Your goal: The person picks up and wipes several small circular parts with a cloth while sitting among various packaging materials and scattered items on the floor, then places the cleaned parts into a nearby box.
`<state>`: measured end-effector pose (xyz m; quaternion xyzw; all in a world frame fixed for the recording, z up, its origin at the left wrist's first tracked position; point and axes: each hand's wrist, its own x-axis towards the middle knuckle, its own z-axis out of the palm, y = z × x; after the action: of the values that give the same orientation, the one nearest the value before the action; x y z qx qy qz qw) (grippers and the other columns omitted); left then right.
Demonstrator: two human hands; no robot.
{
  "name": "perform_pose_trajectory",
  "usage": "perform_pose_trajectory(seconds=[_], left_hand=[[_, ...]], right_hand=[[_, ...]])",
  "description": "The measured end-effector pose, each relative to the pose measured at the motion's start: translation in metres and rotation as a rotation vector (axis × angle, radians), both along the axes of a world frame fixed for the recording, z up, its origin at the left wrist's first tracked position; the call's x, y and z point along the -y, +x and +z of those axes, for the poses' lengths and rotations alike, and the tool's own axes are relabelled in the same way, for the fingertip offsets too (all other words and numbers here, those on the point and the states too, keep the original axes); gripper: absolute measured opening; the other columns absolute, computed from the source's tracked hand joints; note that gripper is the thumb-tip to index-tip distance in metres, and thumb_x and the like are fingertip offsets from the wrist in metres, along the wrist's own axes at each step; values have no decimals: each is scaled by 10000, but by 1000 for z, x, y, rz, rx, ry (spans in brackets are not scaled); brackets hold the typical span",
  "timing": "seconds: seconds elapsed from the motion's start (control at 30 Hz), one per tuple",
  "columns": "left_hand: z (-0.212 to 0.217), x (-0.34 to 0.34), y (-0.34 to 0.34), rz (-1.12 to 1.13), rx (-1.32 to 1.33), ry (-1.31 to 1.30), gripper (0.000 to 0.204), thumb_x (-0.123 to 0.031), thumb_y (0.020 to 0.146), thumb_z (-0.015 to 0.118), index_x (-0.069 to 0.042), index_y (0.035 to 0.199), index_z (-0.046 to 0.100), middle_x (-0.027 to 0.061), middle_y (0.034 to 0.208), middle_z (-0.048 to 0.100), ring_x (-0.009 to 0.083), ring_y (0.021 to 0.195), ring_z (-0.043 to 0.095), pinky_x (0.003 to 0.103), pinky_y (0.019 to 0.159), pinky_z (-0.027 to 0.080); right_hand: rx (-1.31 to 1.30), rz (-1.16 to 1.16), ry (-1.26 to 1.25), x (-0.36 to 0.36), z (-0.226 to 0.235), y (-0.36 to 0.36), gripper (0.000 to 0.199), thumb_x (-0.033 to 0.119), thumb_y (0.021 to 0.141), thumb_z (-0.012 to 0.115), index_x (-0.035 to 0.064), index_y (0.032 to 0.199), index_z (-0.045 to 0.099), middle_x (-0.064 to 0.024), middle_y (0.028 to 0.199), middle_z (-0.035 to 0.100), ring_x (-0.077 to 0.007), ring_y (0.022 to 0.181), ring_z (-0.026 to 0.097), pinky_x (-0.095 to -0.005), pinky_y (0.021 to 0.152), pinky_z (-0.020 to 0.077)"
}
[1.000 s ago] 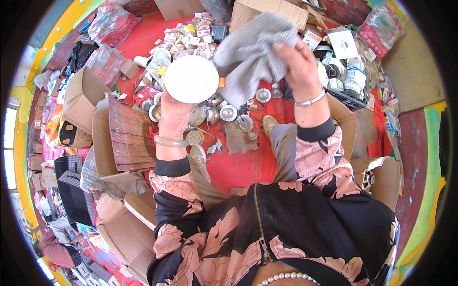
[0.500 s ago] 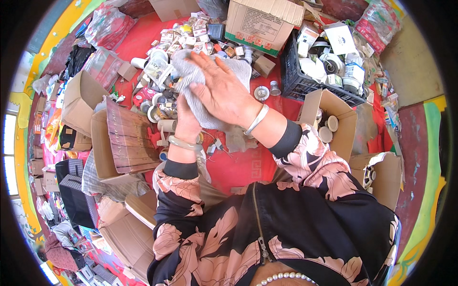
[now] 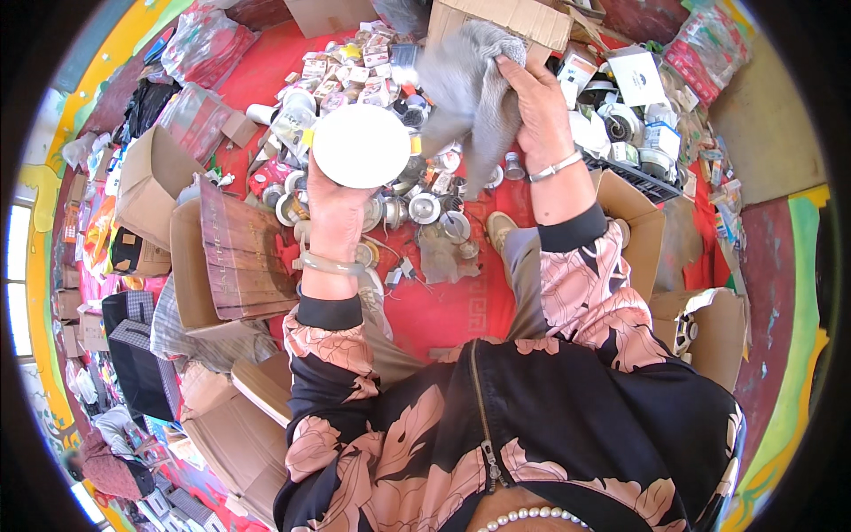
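My left hand [image 3: 335, 206] holds up a round white downlight [image 3: 362, 146], its flat face toward me and a yellow-tipped clip at either side. Most of the fingers are hidden behind it. To the right, my right hand [image 3: 542, 111] is closed on a grey cloth [image 3: 492, 106], which hangs from the grip and is blurred at its left part. Cloth and downlight are apart. Beneath both hands lies a heap of loose round lamps [image 3: 425, 208] and small boxes [image 3: 359, 75] on a red floor covering [image 3: 434, 310].
A black crate [image 3: 634, 173] of lamps stands at the right, with an open carton [image 3: 640, 232] nearer me. On the left are more open cartons [image 3: 191, 266] and a dark box [image 3: 142, 363]. A large carton [image 3: 452, 18] stands at the back. A person [image 3: 111, 465] is at the far lower left.
The cloth has come off the downlight and moved right and away with my right hand. The white face, covered before, now shows in my left hand.
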<state>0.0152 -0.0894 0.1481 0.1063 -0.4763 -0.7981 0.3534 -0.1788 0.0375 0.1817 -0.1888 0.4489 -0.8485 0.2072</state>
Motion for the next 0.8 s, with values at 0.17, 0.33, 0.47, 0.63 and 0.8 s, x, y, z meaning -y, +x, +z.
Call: perform_pose_trajectory(seconds=[0.17,0.33,0.47,0.63,0.8], left_hand=[[-4,1,1,101,-57,-116,609,124,671,604,-48,1227,426,100,1174,515,212,1048,537,339,871,474],[-9,4,-8,102,40,-303,637,4,649,732,-56,1207,430,68,1137,538,170,1023,538,307,871,457],[-7,3,-2,123,274,-506,626,-4,635,742,-42,1169,417,72,1102,546,160,991,546,289,862,449],[4,-11,-3,152,327,-619,555,-39,666,718,-27,1143,436,69,1065,563,130,968,542,269,839,438],[-12,-2,-3,282,309,-778,568,-2,614,702,-29,1125,458,115,1061,535,220,976,534,323,849,420]], right_hand=[[-609,83,330,3,15,48,191,112,730,668,29,899,636,-34,830,611,-117,773,569,-256,712,461],[-1246,75,234,21,2,89,233,-21,689,631,3,921,634,-106,885,603,-254,830,574,-315,747,467],[-1232,43,156,29,-6,86,255,-46,654,621,11,901,642,-103,861,607,-269,820,575,-340,737,462],[-1264,-219,257,34,-10,86,221,-16,651,624,24,869,635,-109,858,611,-281,803,578,-352,717,469],[-1263,-325,473,37,-9,89,133,47,671,588,13,799,602,-142,801,591,-328,775,559,-390,696,464]])
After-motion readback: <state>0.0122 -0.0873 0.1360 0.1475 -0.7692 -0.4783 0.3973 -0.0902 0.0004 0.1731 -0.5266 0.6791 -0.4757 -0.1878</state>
